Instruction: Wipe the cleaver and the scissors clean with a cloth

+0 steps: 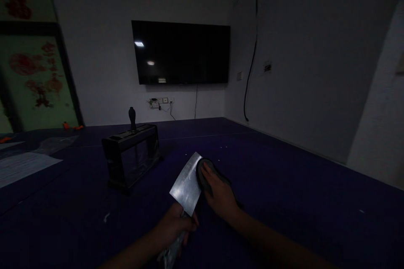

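Grey metal catches the light on the broad blade of a cleaver [186, 185], held up at a slant over a dark blue-purple surface [290, 193]. The left hand [178, 222] is wrapped round the cleaver's handle [172, 252], clamped on it close behind the blade, with the handle's lower end showing below the fist. The right hand [221, 193] holds a dark oval pad [202, 179] with its fingers laid together along the upper face, and the pad overlaps the right edge of the cleaver's blade; how the thumb grips it I cannot tell. A white scrap [106, 217] lies left of the cleaver. Farther off on that side stands a black knife block [115, 159] with a see-through panel, a dark rounded handle [131, 115] rising from its top. Well left of the cleaver, beyond the block, lie a pale sheet [25, 166], crumpled clear plastic [55, 145] and an orange item [65, 125] too dim to name. Far beyond the cleaver, wall sockets [165, 100] sit beneath a black flat-screen television [183, 54]; a dark cable [253, 54] hangs to the right, and a door [34, 71] with red decorations stands far left.
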Tool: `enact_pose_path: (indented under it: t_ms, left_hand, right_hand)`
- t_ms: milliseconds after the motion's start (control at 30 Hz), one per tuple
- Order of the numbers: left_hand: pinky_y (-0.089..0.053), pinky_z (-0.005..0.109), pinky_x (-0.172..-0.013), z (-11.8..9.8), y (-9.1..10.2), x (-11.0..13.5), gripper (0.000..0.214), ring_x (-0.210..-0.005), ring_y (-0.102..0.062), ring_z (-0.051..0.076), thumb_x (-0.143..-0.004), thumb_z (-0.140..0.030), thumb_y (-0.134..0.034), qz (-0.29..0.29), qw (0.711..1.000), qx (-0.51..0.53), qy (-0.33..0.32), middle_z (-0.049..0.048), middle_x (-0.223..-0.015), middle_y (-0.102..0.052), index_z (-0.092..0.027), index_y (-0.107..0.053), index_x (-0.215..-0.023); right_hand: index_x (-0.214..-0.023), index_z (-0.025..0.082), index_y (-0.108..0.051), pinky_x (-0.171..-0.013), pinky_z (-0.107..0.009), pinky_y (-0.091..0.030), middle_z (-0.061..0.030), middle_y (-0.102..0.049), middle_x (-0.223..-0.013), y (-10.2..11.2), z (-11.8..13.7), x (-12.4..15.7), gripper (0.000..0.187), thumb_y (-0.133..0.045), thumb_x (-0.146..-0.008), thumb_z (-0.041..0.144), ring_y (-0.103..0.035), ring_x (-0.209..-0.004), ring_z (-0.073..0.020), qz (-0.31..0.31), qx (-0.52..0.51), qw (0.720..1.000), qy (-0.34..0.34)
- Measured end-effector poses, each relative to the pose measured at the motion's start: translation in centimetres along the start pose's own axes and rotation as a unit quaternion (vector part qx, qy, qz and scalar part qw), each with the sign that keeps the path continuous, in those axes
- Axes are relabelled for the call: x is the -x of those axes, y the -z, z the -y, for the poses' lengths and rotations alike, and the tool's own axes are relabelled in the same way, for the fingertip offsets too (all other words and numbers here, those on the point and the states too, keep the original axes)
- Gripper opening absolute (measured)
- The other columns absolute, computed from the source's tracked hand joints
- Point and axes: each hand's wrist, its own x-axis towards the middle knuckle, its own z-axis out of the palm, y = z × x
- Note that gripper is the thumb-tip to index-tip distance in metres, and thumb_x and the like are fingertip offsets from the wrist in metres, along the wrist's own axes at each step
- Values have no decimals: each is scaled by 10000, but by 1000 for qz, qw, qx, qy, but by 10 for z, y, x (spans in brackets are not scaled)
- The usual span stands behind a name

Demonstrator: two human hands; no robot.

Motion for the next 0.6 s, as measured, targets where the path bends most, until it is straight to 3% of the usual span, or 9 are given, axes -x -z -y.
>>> enact_pose_path:
  t_ms: [333, 600]
  left_hand:
    - [-263, 171, -320, -10, -4, 8, 115, -284, -367, 60, -503, -141, -532, -1, 1000, 2, -24, -76, -386, -461, -141, -561, -614]
    - [-246, 175, -303, -4, -2, 2, 151, -261, -361, 85, -508, -177, -531, -13, 1000, -17, 8, -71, -324, -426, -141, -559, -652]
  right_hand:
    - [-1374, 209, -261, -980, -383, -380, -65, -241, -1444, 1, 2, 0, 739, -445, -682, 27, -415, -1212, -230, 9, -10, 1000, -4]
    - [-1376, 236, -246, -954, -374, -413, -48, -258, -1440, 4, 4, 1, 760, -441, -673, 24, -428, -1202, -219, 18, -12, 1000, 20]
